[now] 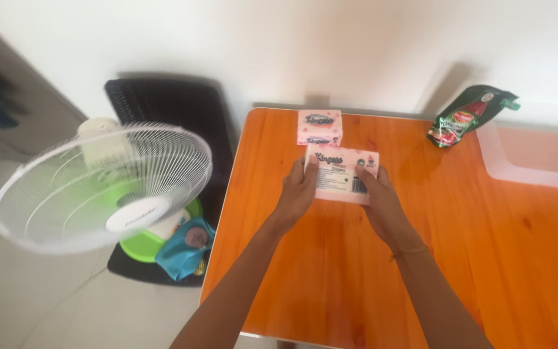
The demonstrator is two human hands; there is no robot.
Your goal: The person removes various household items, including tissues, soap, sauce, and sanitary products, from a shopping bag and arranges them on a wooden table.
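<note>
Both hands, left hand (299, 192), right hand (381, 201), gripping pink tissue pack (341, 173), second pack (320, 126) behind, orange table (485, 258)

"Where is the camera?"
"On the person's head. It looks down and forward at the orange table (460, 258), from close above."
"What else does it see?"
"The white wall (330, 45) behind, and a fan (104, 187) on the floor to the left."
</note>
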